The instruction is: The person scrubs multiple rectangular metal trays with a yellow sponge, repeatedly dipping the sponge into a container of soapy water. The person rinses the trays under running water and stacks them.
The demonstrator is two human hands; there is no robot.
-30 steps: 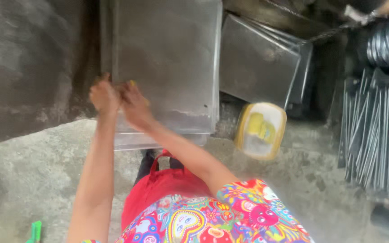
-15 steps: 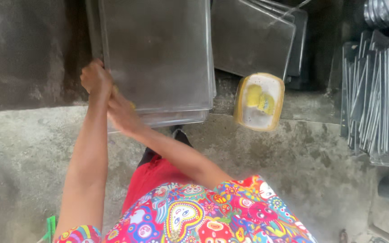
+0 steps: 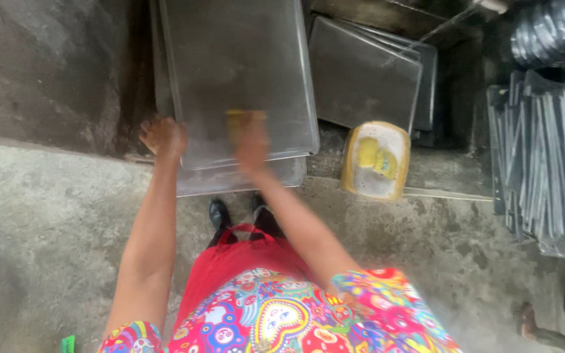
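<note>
The left hand (image 3: 163, 136) gripped the left edge of the top metal tray (image 3: 237, 72) to steady it, while the right hand (image 3: 251, 140) pressed a yellow sponge (image 3: 237, 121) flat on its near part.

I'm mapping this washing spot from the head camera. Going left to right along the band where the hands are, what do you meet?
Dark stone slab → left hand at the tray's edge → right hand with a yellow sponge on the big metal tray → yellow-rimmed tub → upright stack of metal trays.
</note>
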